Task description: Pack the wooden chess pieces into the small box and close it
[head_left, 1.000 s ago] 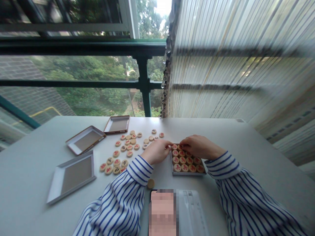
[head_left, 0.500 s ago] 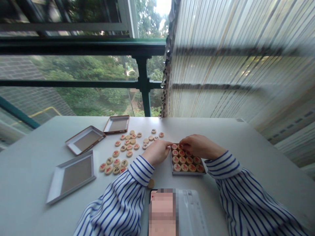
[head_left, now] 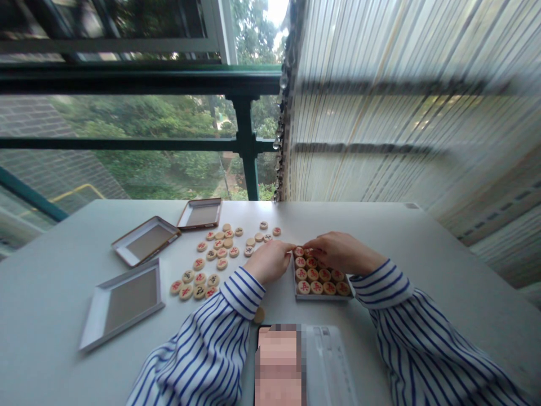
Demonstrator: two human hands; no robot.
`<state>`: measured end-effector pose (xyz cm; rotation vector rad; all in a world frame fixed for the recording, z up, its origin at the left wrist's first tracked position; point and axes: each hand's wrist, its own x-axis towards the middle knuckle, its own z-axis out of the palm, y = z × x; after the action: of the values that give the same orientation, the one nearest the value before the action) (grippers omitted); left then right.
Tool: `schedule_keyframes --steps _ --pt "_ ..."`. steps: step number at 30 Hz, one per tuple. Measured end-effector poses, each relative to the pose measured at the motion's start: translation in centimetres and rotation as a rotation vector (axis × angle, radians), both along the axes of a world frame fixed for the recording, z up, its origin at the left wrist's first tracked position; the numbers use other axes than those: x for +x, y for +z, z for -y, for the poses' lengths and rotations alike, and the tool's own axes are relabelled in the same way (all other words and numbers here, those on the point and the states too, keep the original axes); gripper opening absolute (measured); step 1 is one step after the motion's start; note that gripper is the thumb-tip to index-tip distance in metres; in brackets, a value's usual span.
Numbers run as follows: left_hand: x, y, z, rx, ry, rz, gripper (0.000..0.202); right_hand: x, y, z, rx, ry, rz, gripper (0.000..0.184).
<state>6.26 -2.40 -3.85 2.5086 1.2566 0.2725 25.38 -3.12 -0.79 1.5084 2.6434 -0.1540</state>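
A shallow square box (head_left: 324, 298) holds rows of round wooden Chinese chess pieces (head_left: 313, 274) with red characters. My left hand (head_left: 270, 261) is closed at the box's far left corner, thumb and fingers against its rim. Over the back rows reaches my right hand (head_left: 344, 252), its fingers together and their tips on a Chinese chess piece (head_left: 308, 252) in the back row. That hand hides the box's back right part. Left of my left hand, several loose pieces (head_left: 222, 253) with red or black characters lie scattered, some face down.
Three shallow trays or lids, a grey one (head_left: 152, 304) and two brown-edged ones (head_left: 169, 241) (head_left: 199, 228), lie on the left of the white table (head_left: 422, 265). A phone (head_left: 264, 334) and a clear plastic case (head_left: 329, 361) sit at the front. One face-down piece (head_left: 259, 315) lies near my left sleeve.
My right fingertips have shifted slightly left along the back row, toward the box's far left corner. My left hand stays at the corner.
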Motion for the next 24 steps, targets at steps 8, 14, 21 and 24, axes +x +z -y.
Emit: schedule_keyframes --steps 8,14,21,24 --pt "0.03 0.01 -0.05 -0.003 -0.006 0.008 0.039 -0.43 0.08 0.29 0.01 0.02 0.031 0.032" --pt "0.06 0.01 -0.08 -0.009 0.006 0.006 0.039 -0.44 0.05 0.21 0.018 0.026 0.037 0.032" --pt "0.05 0.04 -0.02 -0.018 0.005 0.022 0.039 -0.38 0.17 0.29 0.01 0.016 0.025 0.031" --pt "0.0 0.03 -0.11 -0.037 0.003 0.048 0.039 -0.11 0.25 0.28 0.016 0.015 0.005 0.031"
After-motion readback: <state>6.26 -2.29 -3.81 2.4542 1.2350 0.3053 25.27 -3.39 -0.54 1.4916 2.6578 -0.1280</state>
